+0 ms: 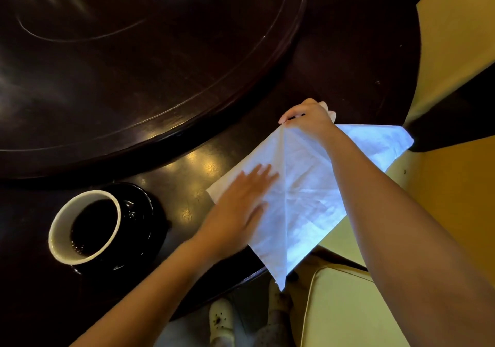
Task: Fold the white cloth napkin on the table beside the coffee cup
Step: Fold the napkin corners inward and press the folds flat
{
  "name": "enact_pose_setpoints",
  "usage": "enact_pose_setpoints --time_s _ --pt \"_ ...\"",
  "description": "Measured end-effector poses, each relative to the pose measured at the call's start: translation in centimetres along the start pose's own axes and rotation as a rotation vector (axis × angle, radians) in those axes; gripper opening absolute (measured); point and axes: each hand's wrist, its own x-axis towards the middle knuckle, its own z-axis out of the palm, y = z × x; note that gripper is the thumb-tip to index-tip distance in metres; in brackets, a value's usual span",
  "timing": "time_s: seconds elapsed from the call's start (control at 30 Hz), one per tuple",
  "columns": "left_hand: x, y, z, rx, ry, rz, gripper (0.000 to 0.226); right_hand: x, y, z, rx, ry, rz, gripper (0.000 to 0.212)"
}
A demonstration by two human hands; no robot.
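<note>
The white cloth napkin (300,194) lies spread on the dark table (187,167), its near and right corners hanging past the table's edge. Creases run across it from the far corner. My left hand (241,207) rests flat on the napkin's left part, fingers apart. My right hand (308,117) pinches the napkin's far corner, with a bit of cloth showing beyond the knuckles. The coffee cup (83,226), white-rimmed and full of dark coffee, stands on a black saucer (142,212) to the left of the napkin, apart from it.
A raised round turntable (134,65) of dark wood fills the table's middle, behind the napkin. A pale cushioned chair seat (348,309) sits below the table edge at the lower right. White shoes (219,320) show on the floor. Yellow wall panels (455,38) stand to the right.
</note>
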Motion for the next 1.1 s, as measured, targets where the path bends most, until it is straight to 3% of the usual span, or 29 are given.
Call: enact_pose_setpoints --time_s 0.07,0.17,0.37,0.5,0.6,0.7,0.97,1.03,1.1 --pt "1.0 -1.8 0.8 0.247 0.084 -0.124 0.053 0.0 0.0 0.0 -0.013 0.002 -0.008 0.014" --pt "1.4 -2.7 2.6 0.421 0.013 -0.220 0.062 0.0 -0.1 0.0 -0.039 0.008 -0.012 0.015" --pt "1.9 -2.7 3.7 0.530 -0.008 -0.305 0.083 0.0 0.0 0.1 -0.041 0.027 -0.004 0.018" --pt "2.1 -2.1 4.1 0.529 -0.023 -0.313 0.072 -0.1 0.5 0.3 -0.045 0.060 -0.058 0.014" --pt "2.0 -1.7 4.2 0.532 0.005 -0.242 0.062 0.2 0.5 0.7 -0.094 0.107 -0.062 0.008" --pt "1.5 -1.5 5.0 0.511 -0.012 -0.004 0.053 0.3 0.6 1.0 -0.094 0.134 -0.058 0.006" --pt "0.2 -0.8 4.9 0.411 -0.131 0.287 0.056 0.4 0.7 1.0 -0.116 0.152 -0.079 0.006" --pt "1.9 -0.9 3.4 0.290 -0.048 0.269 0.051 0.5 0.8 1.1 -0.112 0.154 -0.077 0.006" --pt "5.5 -1.5 2.0 0.239 0.079 0.122 0.050 0.5 0.8 1.2 -0.112 0.154 -0.071 0.007"
